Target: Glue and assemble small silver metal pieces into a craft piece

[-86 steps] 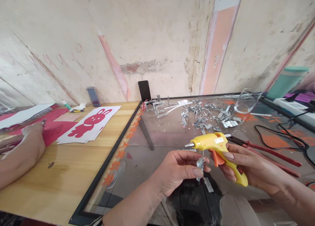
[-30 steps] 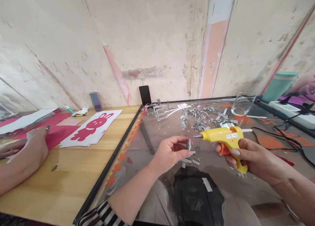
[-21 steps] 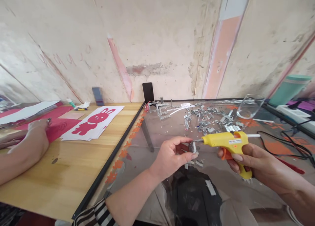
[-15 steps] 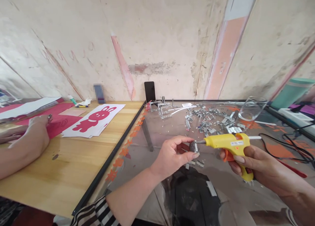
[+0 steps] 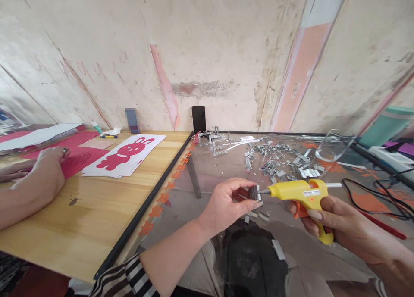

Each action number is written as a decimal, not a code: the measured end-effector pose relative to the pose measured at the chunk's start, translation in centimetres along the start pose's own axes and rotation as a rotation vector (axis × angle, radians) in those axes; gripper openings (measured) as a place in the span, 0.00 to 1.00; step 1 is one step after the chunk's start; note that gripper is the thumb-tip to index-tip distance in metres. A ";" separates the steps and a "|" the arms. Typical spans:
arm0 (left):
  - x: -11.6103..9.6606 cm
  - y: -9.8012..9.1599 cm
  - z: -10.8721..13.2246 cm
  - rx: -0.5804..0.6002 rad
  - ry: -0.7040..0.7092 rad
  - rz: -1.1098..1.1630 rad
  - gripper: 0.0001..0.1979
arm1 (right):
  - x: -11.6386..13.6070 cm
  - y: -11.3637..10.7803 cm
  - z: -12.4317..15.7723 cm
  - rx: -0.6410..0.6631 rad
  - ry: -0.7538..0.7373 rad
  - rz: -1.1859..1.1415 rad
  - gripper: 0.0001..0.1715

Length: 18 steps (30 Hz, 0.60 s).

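A small block of grey metallic pieces (image 5: pixel 253 193) is pinched between the thumb and fingers of my left hand (image 5: pixel 223 204). My right hand (image 5: pixel 336 219) grips a yellow hot glue gun (image 5: pixel 291 190) with an orange trigger, a white glue stick jutting from its back. The nozzle points left, its tip at or very close to the block's right side; contact is hard to tell. A few loose grey pieces (image 5: pixel 263 216) lie on the glass just below my left hand. One longer grey strip (image 5: pixel 278 250) rests nearer to me.
Many grey scraps (image 5: pixel 274 159) are scattered behind my hands. A drinking glass (image 5: pixel 334 147), black cable (image 5: pixel 378 202) and upright phone (image 5: pixel 198 119) surround them. To the left, another person's hand (image 5: pixel 50 172) rests on red paper beside a rabbit cutout (image 5: pixel 126 152).
The glue gun has shifted slightly left and down, its nozzle now a little lower against the block. My left hand keeps nearly the same place. The view has tilted slightly.
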State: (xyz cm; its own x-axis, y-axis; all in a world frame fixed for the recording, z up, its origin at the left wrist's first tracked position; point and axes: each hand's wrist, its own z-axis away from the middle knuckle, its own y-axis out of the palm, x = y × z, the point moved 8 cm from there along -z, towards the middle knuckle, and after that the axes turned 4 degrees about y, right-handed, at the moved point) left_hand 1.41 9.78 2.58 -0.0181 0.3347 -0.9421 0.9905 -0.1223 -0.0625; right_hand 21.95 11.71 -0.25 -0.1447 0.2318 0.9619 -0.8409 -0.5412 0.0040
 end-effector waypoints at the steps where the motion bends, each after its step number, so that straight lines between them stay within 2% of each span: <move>1: -0.1 0.0 0.0 0.001 0.013 -0.006 0.19 | 0.0 0.0 0.0 -0.002 -0.002 0.003 0.22; 11: -0.2 -0.3 -0.1 -0.027 0.002 -0.053 0.18 | -0.2 0.1 0.3 0.025 0.001 0.031 0.20; 18: -0.6 -0.1 0.0 -0.008 0.034 -0.064 0.17 | -0.2 -0.7 0.0 -0.032 -0.024 0.036 0.19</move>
State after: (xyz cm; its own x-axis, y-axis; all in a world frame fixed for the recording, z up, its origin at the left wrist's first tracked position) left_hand 1.35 9.63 3.13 -0.0772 0.3737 -0.9243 0.9885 -0.0923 -0.1199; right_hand 22.59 12.01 -0.47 -0.1624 0.1927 0.9677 -0.8518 -0.5224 -0.0389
